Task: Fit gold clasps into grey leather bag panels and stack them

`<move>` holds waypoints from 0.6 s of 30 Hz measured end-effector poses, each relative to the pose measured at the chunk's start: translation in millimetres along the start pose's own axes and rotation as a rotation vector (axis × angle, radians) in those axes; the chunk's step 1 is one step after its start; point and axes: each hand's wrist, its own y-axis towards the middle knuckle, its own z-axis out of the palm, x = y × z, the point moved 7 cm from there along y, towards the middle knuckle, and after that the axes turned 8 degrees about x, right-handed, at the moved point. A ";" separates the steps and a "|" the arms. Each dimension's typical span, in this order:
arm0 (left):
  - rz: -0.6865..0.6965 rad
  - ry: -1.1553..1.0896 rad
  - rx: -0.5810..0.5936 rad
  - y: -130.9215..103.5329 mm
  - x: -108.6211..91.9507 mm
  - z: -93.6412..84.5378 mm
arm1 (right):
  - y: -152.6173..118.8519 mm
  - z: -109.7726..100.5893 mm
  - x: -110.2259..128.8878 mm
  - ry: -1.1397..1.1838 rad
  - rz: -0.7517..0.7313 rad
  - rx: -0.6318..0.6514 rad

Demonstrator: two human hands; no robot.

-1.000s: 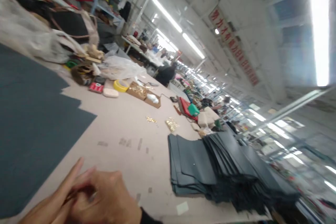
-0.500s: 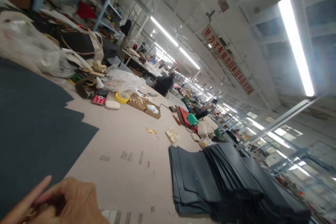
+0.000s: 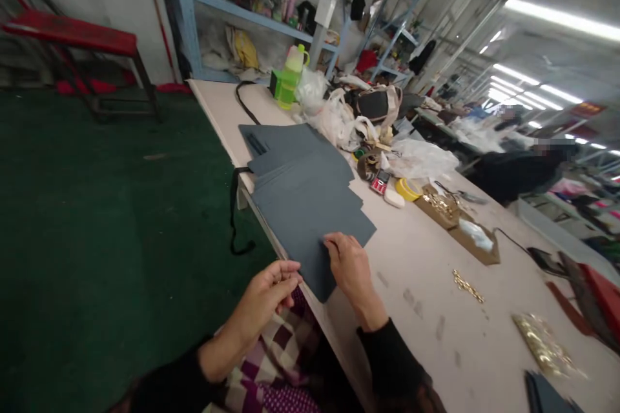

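Fanned dark grey sheets (image 3: 305, 174) lie along the table's near left edge. Over their lower right part is my right hand (image 3: 349, 266), its thumb and fingertips pinched together; whatever they hold is too small to name. My left hand (image 3: 274, 290) is just off the table edge by the sheets' lower corner, thumb and fingers curled together around something I cannot make out. Small gold pieces (image 3: 467, 286) lie to the right, and a clear bag of gold pieces (image 3: 545, 345) is further right.
A yellow tape roll (image 3: 408, 190), a red phone (image 3: 380, 181) and cardboard boxes (image 3: 472, 239) stand beyond the sheets. A green bottle (image 3: 289, 77) is at the far end. A red stool (image 3: 72, 32) is on the floor. A person (image 3: 518, 171) is in the background.
The view has swung left and down, bringing in the floor, stool and green bottle. Both hands, earlier close together at the lower left, are now apart near the sheets' lower end.
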 end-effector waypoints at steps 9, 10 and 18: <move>0.006 0.082 0.021 -17.8 15.5 -4.2 | -66.3 -5.3 6.4 0.170 0.087 0.596; -0.013 0.113 0.035 -20.1 18.3 -0.6 | -72.9 -4.0 3.1 0.276 0.150 0.619; -0.114 0.023 -0.009 -18.2 46.3 -0.2 | -69.0 28.8 -23.9 0.958 0.472 0.412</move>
